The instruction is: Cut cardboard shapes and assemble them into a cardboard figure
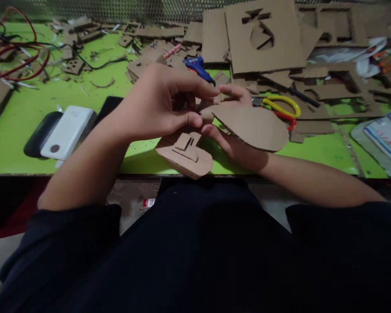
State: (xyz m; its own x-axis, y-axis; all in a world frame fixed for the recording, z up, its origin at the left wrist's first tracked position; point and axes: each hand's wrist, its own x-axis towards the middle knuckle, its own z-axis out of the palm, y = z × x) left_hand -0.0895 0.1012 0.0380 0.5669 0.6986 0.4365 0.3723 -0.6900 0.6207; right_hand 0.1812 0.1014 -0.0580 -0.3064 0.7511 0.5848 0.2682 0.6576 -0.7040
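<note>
Perforated panel backs green table; floor looks grey.

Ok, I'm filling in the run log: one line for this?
left hand: holding cardboard assembly; right hand: holding same assembly; beyond hands: blue glue gun, yellow-handled tool

Two hands, one left and one right, occupy the middle of the frame, with one teardrop-shaped cardboard piece and one slotted cardboard piece. Upper centre has one blue glue gun and one pink stick. Right of centre: one pair of pliers. Left: one white power bank, one black case. Cardboard scraps across the top are too many to count.
</note>
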